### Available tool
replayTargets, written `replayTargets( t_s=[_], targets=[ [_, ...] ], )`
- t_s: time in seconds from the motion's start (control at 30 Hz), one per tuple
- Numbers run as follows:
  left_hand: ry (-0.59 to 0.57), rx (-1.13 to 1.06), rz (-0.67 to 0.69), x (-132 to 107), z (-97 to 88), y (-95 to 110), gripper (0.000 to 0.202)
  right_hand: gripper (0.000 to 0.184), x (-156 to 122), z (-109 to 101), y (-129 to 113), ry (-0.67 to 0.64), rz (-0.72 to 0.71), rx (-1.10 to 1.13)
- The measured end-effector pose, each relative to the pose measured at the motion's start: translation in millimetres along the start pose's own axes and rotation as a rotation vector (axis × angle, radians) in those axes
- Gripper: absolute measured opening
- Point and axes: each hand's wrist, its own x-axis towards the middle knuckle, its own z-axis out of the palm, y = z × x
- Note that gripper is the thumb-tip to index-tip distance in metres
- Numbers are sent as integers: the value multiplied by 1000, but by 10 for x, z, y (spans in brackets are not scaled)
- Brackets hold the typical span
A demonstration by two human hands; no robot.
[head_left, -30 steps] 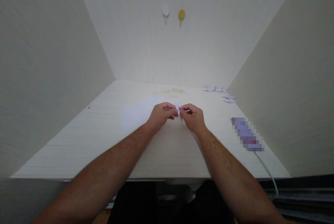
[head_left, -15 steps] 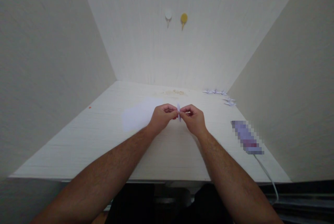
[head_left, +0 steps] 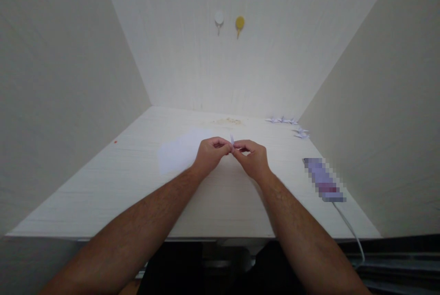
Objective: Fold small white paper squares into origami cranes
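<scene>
Between my fingertips, over the middle of the white desk (head_left: 220, 212), is a small piece of folded white paper (head_left: 232, 140). My left hand (head_left: 211, 153) pinches it from the left side. From the right, my right hand (head_left: 252, 155) pinches it too, thumb and forefinger pressed together. Only the narrow upper tip of the folded paper shows; the fingers hide its lower part. Left of my left hand, white paper sheets (head_left: 175, 153) lie flat, partly covered by that hand.
Several folded paper cranes (head_left: 282, 120) sit along the back right corner. A blurred-out phone-like device (head_left: 323, 179) with a white cable (head_left: 350, 228) lies at the right edge. Two hooks, one white (head_left: 219, 18) and one yellow (head_left: 239, 22), are on the back wall.
Both hands have drawn slightly closer around the folded paper, and less of it shows below the fingers. The whole view has shifted a little.
</scene>
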Motion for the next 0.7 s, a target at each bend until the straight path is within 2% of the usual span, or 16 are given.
replayTargets(
  t_s=[0.27,0.43,0.7],
  targets=[
    [30,39,64,19,29,-108,18,7,-4,37,28,42,4,35],
    [85,173,164,5,46,-109,14,6,-2,65,11,70,100,152],
    [106,284,196,0,64,-104,14,9,2,65,2,68,275,209]
  ],
)
